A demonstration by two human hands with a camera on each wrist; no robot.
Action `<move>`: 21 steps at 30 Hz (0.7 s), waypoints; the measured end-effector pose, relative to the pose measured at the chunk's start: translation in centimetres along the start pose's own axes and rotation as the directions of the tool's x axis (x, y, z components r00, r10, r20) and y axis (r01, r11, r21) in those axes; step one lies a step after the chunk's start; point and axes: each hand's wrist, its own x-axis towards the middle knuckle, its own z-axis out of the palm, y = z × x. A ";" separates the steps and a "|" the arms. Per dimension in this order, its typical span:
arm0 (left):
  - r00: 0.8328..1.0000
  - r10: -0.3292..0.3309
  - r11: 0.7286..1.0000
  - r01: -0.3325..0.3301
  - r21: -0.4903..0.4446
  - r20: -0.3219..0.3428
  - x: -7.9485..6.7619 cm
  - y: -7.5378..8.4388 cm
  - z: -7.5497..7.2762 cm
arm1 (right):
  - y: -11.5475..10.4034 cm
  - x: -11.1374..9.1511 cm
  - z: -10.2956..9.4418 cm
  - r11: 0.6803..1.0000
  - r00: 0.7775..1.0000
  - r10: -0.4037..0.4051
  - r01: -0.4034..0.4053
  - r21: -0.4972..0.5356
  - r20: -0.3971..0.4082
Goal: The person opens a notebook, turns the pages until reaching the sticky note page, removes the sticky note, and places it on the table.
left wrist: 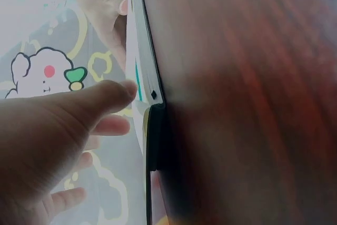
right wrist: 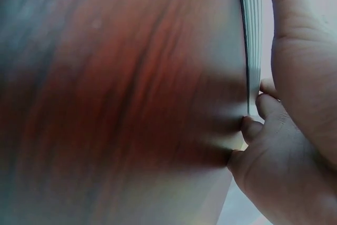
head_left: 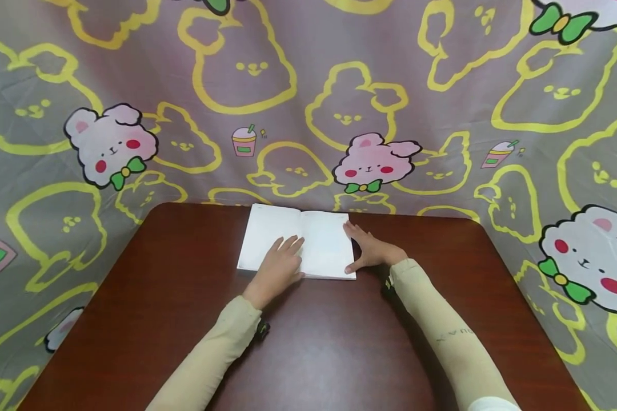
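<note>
A book [head_left: 327,242] with blank white pages lies open on the brown table. My left hand [head_left: 279,265] is over its middle, fingers spread loosely near the centre fold. In the left wrist view the left thumb [left wrist: 113,96] reaches the book's near edge, beside the spine and the dark cover. My right hand [head_left: 372,250] rests at the right side, its thumb by the near corner and its fingertips farther up that edge. Seen from the right wrist, some of the right fingers [right wrist: 253,129] come down beside the page block [right wrist: 254,40], close to the tabletop.
The dark brown table [head_left: 329,342] has rounded far corners. Behind it and on both sides hangs a grey curtain [head_left: 288,57] with cartoon animals and yellow outlines. Dark wrist straps [head_left: 261,330] show under the pale sleeves [head_left: 205,354].
</note>
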 end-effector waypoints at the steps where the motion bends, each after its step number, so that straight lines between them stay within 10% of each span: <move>1: 1.000 0.003 1.000 -0.003 0.003 0.001 0.1 0.1 -0.1 | 0.1 0.0 -0.1 1.000 1.000 0.000 0.000 0.009 0.000; 21: 0.999 -0.020 0.999 0.022 0.049 -0.038 -0.5 0.8 -0.2 | 0.7 -0.7 -0.5 0.998 0.999 -0.028 0.029 0.053 -0.020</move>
